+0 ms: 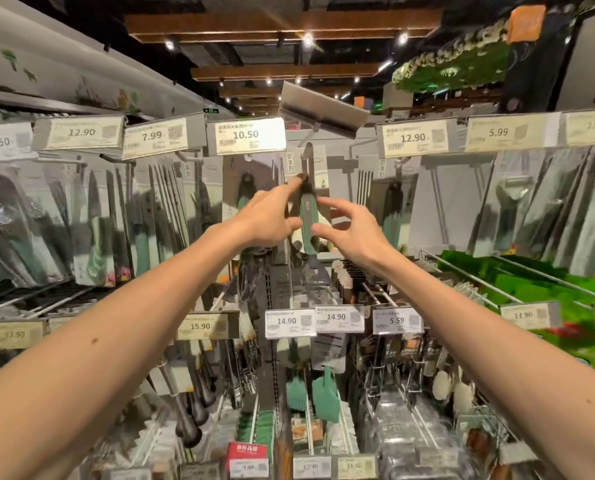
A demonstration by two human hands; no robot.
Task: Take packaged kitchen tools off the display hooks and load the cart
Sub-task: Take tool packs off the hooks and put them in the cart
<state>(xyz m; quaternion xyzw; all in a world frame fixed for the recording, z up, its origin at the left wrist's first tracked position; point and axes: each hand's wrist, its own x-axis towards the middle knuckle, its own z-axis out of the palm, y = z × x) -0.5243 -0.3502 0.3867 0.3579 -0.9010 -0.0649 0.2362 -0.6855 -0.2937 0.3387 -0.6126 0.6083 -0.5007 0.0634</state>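
Observation:
A packaged kitchen tool with a green handle hangs on a display hook at the centre of the upper row. My left hand reaches up to it, with the index finger on the pack's top near the hook and the thumb against its lower left edge. My right hand is just to the right of the pack, fingers spread and curled towards it, the thumb close to the green handle. Above that hook, a price-tag holder is flipped upward. No cart is in view.
Rows of packaged knives and tools hang left and right under price tags. A lower row holds green silicone spatulas, brushes and more tags. Green packages fill hooks at the right.

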